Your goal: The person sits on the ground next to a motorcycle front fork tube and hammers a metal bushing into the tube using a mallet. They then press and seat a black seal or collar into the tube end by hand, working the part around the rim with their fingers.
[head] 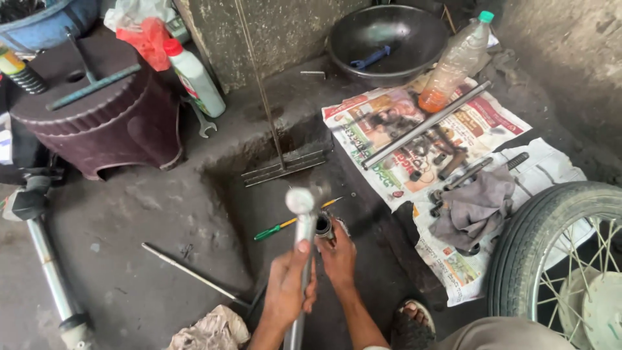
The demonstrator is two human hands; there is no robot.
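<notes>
While I crouch over the grimy concrete floor (149,220), my left hand (285,291) is closed around a long grey metal tube (302,259), thumb pressed up along it, holding it upright so its rounded top points toward my face. My right hand (338,259) is curled just beside the tube, fingers wrapped on a short dark cylindrical part (323,227) pressed against the tube's side; I judge I am steadying one against the other. Everything else is told from this tube. Just left of its top lies a screwdriver (285,223) with a green handle. Further left, a thin steel rod (194,272) lies on the floor, with a crumpled rag (210,330) near my left forearm. To the right, newspaper sheets (479,129) are spread, probably to keep small parts off the dirt: a long silver rod (424,126), some bolts and a grey cloth (476,204) rest on them. Far right stands a spoked wheel (551,246). Beyond the newspaper are a plastic bottle (457,61) of orange liquid and a dark metal pan (389,39). Far upper left sits a brown plastic stool (97,123).
</notes>
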